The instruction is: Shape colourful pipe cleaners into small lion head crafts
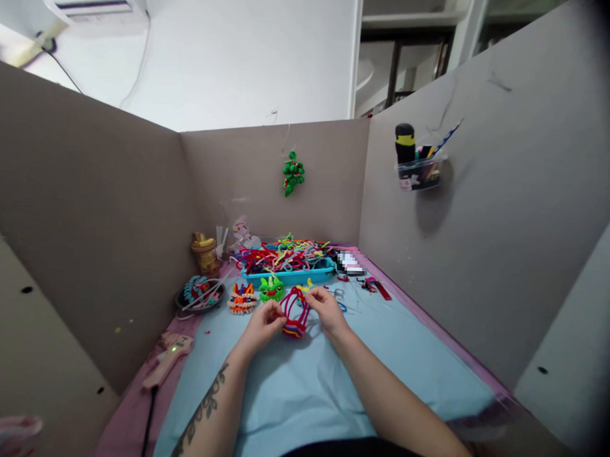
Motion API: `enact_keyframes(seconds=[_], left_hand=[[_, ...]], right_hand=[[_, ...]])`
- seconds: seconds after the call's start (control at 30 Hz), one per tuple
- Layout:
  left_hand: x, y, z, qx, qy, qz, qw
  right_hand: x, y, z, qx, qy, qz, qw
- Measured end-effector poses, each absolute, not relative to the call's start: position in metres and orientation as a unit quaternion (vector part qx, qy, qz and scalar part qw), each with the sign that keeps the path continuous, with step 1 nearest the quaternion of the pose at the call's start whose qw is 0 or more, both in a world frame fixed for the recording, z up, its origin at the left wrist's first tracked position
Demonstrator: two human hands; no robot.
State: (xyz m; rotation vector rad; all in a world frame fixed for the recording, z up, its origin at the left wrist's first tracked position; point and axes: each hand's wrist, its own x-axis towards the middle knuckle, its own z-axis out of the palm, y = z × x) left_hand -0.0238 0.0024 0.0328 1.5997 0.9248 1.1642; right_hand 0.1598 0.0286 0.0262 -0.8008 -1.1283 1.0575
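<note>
Between my hands is a small basket-like piece of bent pipe cleaners (294, 329), with magenta loops on top and a striped multicoloured base. My left hand (266, 322) pinches its left side. Up at the right of the loops, my right hand (326, 308) has its thumb and fingers closed on the magenta pipe cleaner. Just behind the piece sits a green pipe-cleaner creature head (271, 289). An orange, white and purple pipe-cleaner piece (242, 299) stands to the left of it. A yellow piece (310, 283) is partly hidden behind my right hand.
A blue tray (289, 278) heaped with coloured pipe cleaners stands at the back. On the left are a dark bowl (200, 310), a yellow-lidded cup (205, 255) and a corded pink glue gun (169, 361). Scissors (339, 294) lie right. Grey panels (270, 220) enclose the table.
</note>
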Motion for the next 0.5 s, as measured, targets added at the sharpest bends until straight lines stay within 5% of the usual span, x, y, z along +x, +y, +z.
enact_keyframes(seconds=[0.5], left_hand=[[-0.03, -0.002, 0.043, 0.766, 0.389, 0.438, 0.265]], right_hand=[[0.168, 0.024, 0.037, -0.371, -0.481, 0.535, 0.587]])
